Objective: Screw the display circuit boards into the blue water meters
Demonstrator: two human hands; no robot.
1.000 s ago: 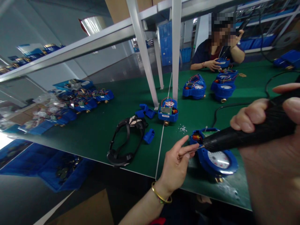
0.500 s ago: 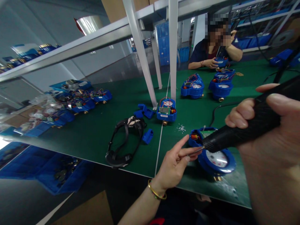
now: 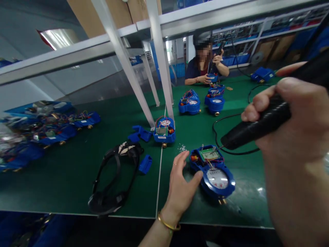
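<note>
A blue water meter [image 3: 230, 183] with a round dial and an uncovered green circuit board [image 3: 209, 155] lies on the table before me. My right hand [image 3: 298, 106] is wrapped round a black electric screwdriver [image 3: 259, 125], its thin bit pointing down at the right end of the board. Whether the bit touches the meter, I cannot tell. At the meter's left side my left hand [image 3: 180, 187] is open, thumb and fingers spread, the thumb close to the housing. Small white bits [image 3: 182, 148] are scattered just beyond its fingertips.
Another meter [image 3: 164, 137] stands by the shelf post [image 3: 164, 68]. A black head strap [image 3: 118, 164] and blue plastic covers [image 3: 145, 164] lie left. Several meters [image 3: 189, 104] sit further back, near a co-worker [image 3: 205, 68]. Heaped meters [image 3: 64, 132] fill the far left; a cable [image 3: 218, 137] curves behind.
My left fingers have left the screwdriver tip and spread open beside the meter. The screwdriver bit now points at the board's right end. The view has shifted to the right.
</note>
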